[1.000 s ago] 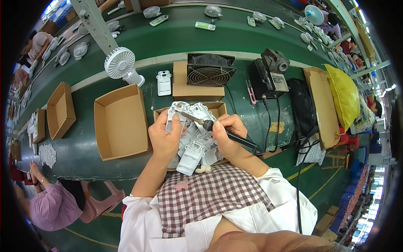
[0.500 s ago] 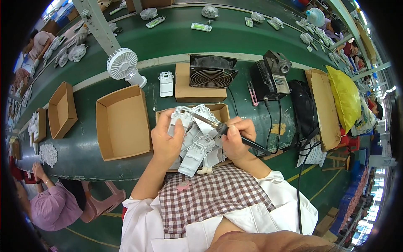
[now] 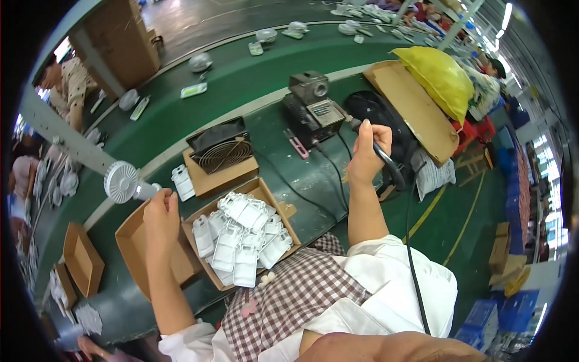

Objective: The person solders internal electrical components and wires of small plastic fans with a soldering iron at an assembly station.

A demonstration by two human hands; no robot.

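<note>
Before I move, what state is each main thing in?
Right hand, grip closed on soldering iron.
Soldering iron, held; heat unclear.
Soldering station, power unclear.
Left hand, fingers curled; contents unclear.
White fan, standing; spinning unclear.
Black fan, standing; spinning unclear.
Housings, heaped loosely.
Filled carton, open.
Carton at left hand, open.
Pink tool, lying flat.

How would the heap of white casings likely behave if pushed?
The white casings would probably slide apart, being loosely heaped and smooth-looking. Each seems stiff and likely light, with a plastic-looking shell. The surrounding cardboard box may contain them.
</note>
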